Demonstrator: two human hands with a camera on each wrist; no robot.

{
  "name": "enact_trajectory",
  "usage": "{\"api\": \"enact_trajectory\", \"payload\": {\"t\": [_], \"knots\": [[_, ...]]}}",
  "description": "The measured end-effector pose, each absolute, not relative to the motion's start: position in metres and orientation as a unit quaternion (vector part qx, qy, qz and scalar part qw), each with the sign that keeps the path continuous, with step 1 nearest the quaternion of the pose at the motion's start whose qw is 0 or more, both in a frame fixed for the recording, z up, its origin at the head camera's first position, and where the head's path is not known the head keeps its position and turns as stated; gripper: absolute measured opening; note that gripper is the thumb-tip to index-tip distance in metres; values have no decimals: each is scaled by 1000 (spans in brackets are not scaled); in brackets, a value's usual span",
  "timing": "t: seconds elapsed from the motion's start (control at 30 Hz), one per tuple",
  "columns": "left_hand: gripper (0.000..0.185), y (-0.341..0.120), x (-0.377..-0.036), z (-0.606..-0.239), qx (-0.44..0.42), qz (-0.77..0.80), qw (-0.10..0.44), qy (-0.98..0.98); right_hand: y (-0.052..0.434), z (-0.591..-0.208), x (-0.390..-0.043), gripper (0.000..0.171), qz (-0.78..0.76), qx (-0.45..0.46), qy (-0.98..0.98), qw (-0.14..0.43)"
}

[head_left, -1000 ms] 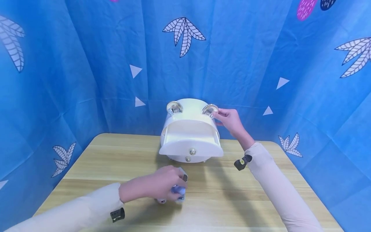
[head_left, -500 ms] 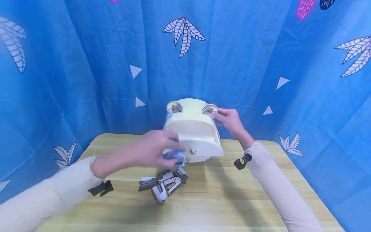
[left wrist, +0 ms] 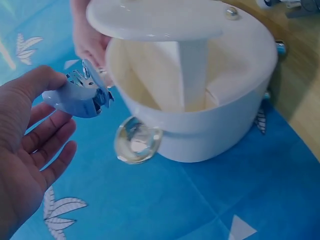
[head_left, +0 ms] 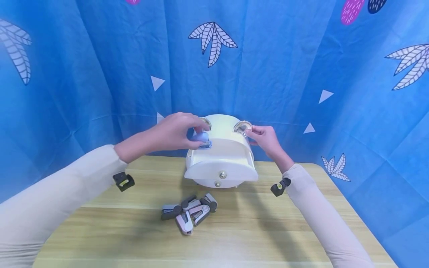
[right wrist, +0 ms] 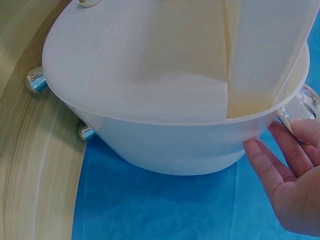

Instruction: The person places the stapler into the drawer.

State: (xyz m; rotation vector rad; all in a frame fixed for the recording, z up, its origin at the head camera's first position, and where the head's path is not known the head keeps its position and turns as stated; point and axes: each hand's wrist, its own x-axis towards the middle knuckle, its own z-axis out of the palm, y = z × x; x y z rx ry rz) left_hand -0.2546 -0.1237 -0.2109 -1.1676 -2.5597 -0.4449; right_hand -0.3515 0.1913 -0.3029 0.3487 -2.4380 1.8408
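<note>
My left hand [head_left: 174, 131] pinches a small blue stapler [left wrist: 75, 97] between thumb and fingers, above the left side of a white drawer box [head_left: 221, 123]. The box's upper drawer [head_left: 221, 169] is pulled out, and its inside looks bare in the head view. On top of the box stand two shiny round ear-like pieces. The left ear piece [left wrist: 137, 140] is partly covered by my left hand in the head view. My right hand [head_left: 264, 139] holds the right ear piece [head_left: 242, 127], its fingertips against the box's side.
Several small grey and pink staplers [head_left: 185, 222] lie in a cluster on the wooden table [head_left: 254, 238], in front of the box. Below the open drawer is another rounded front with a knob [head_left: 217, 184]. Blue patterned cloth [head_left: 275, 74] hangs behind and at both sides.
My left hand has lifted the blue stapler off the cluster on the table and carried it up and away to the box's top left. My right hand has stayed on the ear piece.
</note>
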Motion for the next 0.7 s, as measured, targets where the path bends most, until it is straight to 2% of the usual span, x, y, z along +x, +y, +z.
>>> {"api": "enact_trajectory", "payload": {"t": [0.2, 0.37, 0.7], "knots": [[32, -114, -274, -222, -411, -131, 117, -895, 192, -301, -351, 39, 594, 110, -796, 31], [34, -109, -284, -235, -412, -105, 98, -900, 192, -302, -352, 39, 590, 110, -799, 30], [30, -104, -297, -257, -423, -86, 89, -898, 193, -302, -351, 40, 587, 109, -801, 30]]}}
